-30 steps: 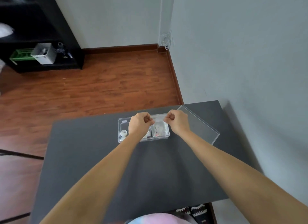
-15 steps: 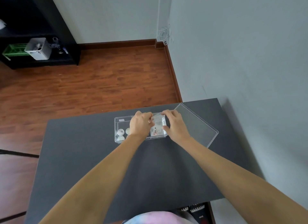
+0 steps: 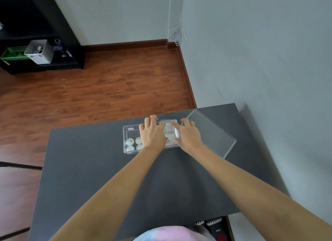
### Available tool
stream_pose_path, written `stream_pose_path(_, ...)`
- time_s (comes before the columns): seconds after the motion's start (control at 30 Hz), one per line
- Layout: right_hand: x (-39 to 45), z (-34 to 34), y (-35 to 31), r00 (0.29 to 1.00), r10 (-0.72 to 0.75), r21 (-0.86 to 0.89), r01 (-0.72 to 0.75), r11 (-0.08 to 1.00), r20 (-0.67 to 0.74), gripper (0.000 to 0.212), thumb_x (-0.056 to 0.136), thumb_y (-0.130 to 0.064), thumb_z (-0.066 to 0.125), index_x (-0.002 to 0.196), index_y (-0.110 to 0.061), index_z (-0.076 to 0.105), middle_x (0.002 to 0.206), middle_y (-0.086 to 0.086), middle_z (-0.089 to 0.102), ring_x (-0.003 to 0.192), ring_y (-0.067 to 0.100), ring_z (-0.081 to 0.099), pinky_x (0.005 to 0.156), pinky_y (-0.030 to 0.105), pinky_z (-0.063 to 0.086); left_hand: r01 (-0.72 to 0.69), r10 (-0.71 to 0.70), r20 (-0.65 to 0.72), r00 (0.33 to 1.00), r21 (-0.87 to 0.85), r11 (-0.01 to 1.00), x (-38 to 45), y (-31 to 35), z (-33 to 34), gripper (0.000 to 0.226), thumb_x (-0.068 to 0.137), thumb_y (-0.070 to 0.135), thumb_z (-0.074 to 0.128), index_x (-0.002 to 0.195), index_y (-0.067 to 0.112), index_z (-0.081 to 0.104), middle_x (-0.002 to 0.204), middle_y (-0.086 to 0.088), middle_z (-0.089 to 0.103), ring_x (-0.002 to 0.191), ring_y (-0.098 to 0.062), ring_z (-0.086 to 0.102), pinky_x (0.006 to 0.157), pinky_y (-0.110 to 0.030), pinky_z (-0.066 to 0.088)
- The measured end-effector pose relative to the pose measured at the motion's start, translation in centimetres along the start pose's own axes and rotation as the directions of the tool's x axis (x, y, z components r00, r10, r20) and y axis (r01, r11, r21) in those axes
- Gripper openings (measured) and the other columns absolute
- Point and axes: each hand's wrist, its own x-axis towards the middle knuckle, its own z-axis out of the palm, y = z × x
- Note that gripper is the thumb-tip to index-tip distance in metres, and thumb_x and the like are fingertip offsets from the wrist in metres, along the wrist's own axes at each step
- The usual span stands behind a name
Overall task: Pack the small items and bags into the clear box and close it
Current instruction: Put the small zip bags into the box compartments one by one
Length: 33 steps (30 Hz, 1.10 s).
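A clear plastic box sits open on the dark table. Several small round white items lie in its left half. A clear bag holding small pieces and red stars lies in the right half. My left hand rests palm down over the box's middle, fingers spread to the far rim. My right hand lies flat at the bag's right side, index finger on top of the bag and thumb at its near edge. The clear lid leans beside the box on the right.
The table's right side runs close to a grey wall. Wooden floor lies beyond the far edge. A black shelf unit with a white bin and a green crate stands at the far left.
My hands, which pinched the bag above the box, have come down with it. The fingers have spread out flat and the bag now lies inside the box's right half.
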Motion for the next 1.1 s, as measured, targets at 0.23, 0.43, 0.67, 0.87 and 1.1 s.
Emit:
stream_pose_path(0.23,1.0,-0.6,-0.5,0.988,0.077,-0.076,-0.068,0.995,0.135,0.062,0.084,-0.023,0.069,0.137,-0.039,0.041,0.135,0.010,0.042,0.122,0.032,0.039,0.096,0.041,0.041,0.031,-0.039,0.106,0.994,0.071,0.997,0.9,0.3,0.0,0.036,0.074,0.032,0.073,0.110,0.034,0.068,0.138,-0.004,0.033,0.124,-0.027,0.030,0.101,-0.039,0.027)
stream_pose_path(0.43,1.8,-0.5,-0.8,0.968,0.142,-0.119,-0.120,0.986,0.205,0.057,0.084,-0.023,0.067,0.134,-0.040,0.046,0.134,0.009,0.040,0.124,0.031,0.035,0.099,0.040,0.037,0.062,-0.091,0.176,0.980,0.164,0.985,1.3,0.7,0.7,0.039,0.074,0.034,0.071,0.112,0.040,0.064,0.142,-0.008,0.025,0.128,-0.030,0.023,0.108,-0.046,0.020)
stream_pose_path(0.67,1.8,-0.6,-1.0,0.970,0.131,-0.147,-0.102,0.984,0.204,0.055,0.083,-0.027,0.068,0.134,-0.036,0.048,0.140,0.010,0.034,0.129,0.032,0.032,0.104,0.040,0.034,0.016,-0.029,0.288,0.957,0.048,0.999,1.0,-0.5,1.3,0.053,0.084,0.049,0.062,0.135,0.044,0.046,0.161,-0.013,-0.004,0.148,-0.033,-0.010,0.115,-0.059,-0.006)
stream_pose_path(0.87,0.6,-0.5,-0.4,0.991,0.044,-0.044,-0.039,0.998,0.123,0.056,0.083,-0.028,0.069,0.134,-0.034,0.047,0.146,0.016,0.030,0.131,0.036,0.032,0.103,0.045,0.035,-0.078,0.091,0.159,0.983,-0.091,0.993,-1.2,-4.0,2.0,0.061,0.090,0.064,0.039,0.146,0.043,0.027,0.164,-0.004,-0.002,0.150,-0.028,-0.006,0.116,-0.059,-0.007)
stream_pose_path(1.1,1.1,-0.9,-0.7,0.971,0.097,-0.084,-0.080,0.993,0.218,0.063,0.081,-0.046,0.068,0.137,-0.047,0.039,0.140,0.013,0.035,0.125,0.034,0.034,0.102,0.044,0.035,-0.052,0.039,0.192,0.981,0.059,0.997,-1.8,-6.0,2.5,0.082,0.078,0.083,0.009,0.150,0.044,0.001,0.163,0.000,-0.010,0.147,-0.037,-0.016,0.114,-0.063,-0.009)
